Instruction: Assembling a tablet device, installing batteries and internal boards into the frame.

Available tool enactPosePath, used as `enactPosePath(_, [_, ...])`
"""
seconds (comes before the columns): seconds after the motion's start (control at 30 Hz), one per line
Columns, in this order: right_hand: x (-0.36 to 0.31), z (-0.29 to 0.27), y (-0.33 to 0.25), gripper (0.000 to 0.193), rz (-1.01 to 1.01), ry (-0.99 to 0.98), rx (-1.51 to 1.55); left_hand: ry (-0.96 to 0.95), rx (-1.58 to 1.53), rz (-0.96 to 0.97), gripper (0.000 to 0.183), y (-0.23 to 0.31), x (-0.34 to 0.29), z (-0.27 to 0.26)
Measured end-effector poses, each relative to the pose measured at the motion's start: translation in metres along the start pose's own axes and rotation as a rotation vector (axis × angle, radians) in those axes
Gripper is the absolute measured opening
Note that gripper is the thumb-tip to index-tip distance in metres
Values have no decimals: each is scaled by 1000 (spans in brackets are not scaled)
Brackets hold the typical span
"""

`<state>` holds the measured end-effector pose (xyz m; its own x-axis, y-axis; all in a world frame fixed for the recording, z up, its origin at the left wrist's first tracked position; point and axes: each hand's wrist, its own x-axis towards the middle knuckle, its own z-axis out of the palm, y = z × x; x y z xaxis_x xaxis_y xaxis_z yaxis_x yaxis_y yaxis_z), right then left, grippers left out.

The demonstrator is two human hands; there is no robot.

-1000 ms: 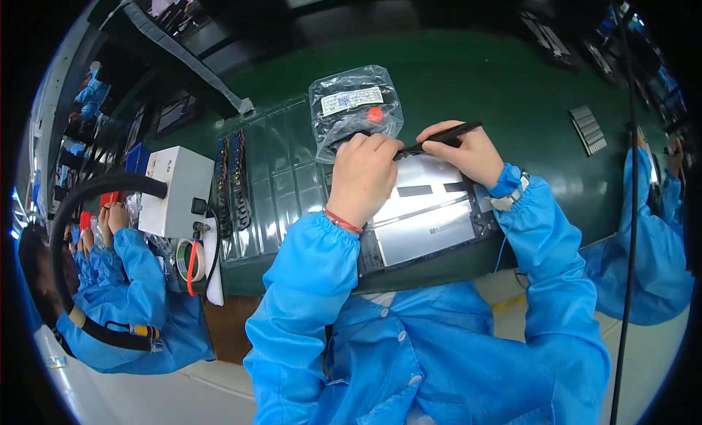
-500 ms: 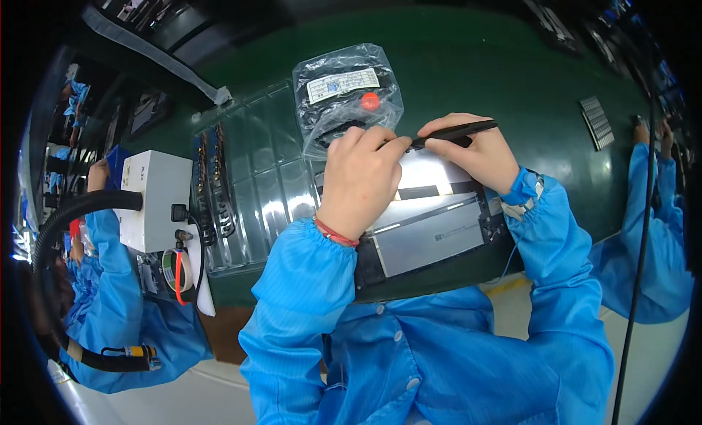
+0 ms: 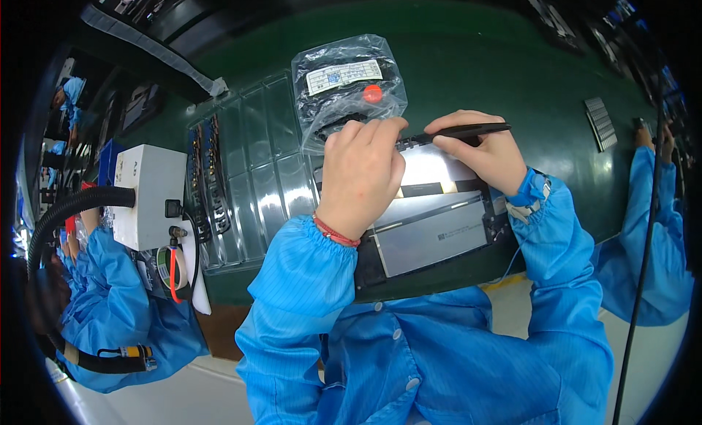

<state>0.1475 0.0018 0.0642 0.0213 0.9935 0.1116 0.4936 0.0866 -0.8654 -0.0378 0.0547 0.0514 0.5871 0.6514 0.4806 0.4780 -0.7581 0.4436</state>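
In front of me lies an opened flat device [image 3: 371, 270], like a tablet, with a black frame. A grey metal panel [image 3: 431, 238] fills its near part, and a bright silver surface [image 3: 431, 167] its far part. My right hand [image 3: 488, 153] grips black tweezers [image 3: 475, 129] at the device's far edge, tips pointing left. Over the device's far left corner is my left hand [image 3: 362, 169], its fingers curled together at that edge. Whatever they pinch is hidden behind them. A wrist strap [image 3: 528, 194] circles my right wrist.
Beyond the device sits a clear plastic bag [image 3: 347, 77] of black parts. Left of it lies a clear compartment tray [image 3: 256, 183] holding dark strips [image 3: 208, 176]. A white box [image 3: 150, 198] with a black hose [image 3: 80, 205] stands farther left. Co-workers' blue sleeves [image 3: 117, 279] show at both sides.
My left fingers have lifted and drawn slightly away from the tweezers' tips. The right hand with the tweezers has shifted a little to the right.
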Motion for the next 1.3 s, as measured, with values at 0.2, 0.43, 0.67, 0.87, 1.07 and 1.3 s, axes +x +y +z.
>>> enactPosePath(0.2, [-1,0,2,18,17,26,61,-38,10,-8,23,0,0,-1])
enactPosePath(0.43, [1,2,-2,18,3,5,9,-58,26,34,23,-2,-1,0])
enactPosePath(0.67, [-1,1,0,17,3,17,-22,-44,227,156,25,-2,-3,3])
enactPosePath(0.87, [-2,1,5,16,6,73,82,114,287,191,17,-3,-4,6])
enactPosePath(1.07, [0,0,3,17,-30,29,-2,142,274,170,15,-4,-3,6])
enactPosePath(1.3, [1,3,2,18,-44,21,-9,129,235,154,15,-2,-3,5])
